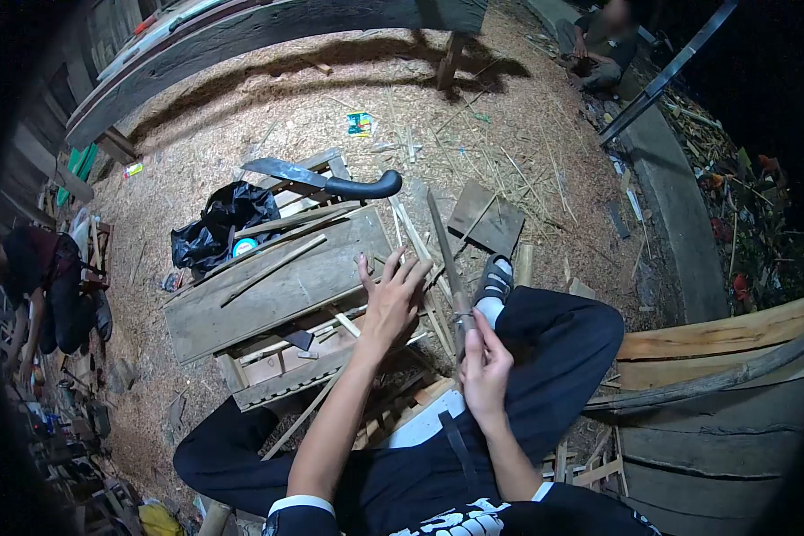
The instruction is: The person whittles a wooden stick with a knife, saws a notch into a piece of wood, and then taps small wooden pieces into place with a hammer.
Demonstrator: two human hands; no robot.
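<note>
My left hand (393, 295) is open, its fingers spread above thin wooden strips (431, 308) beside the low slatted bench. Nothing shows in its grasp. My right hand (485, 362) is closed around the lower end of a long, narrow, blade-like tool (444, 241), with a ring-like band just above the fingers. The tool's far end points away from me; whether it is a knife is hard to tell. A large knife (308, 176) with a black curved handle lies across the far side of the bench. A wide board (277, 286) forms part of the bench top.
A black plastic bag (226, 223) sits behind the bench. A flat wooden piece (487, 217) lies near my sandalled foot (494, 279). Shavings cover the ground. A long heavy bench (277, 36) stands at the back. People sit at the left (54, 286) and far right (603, 49).
</note>
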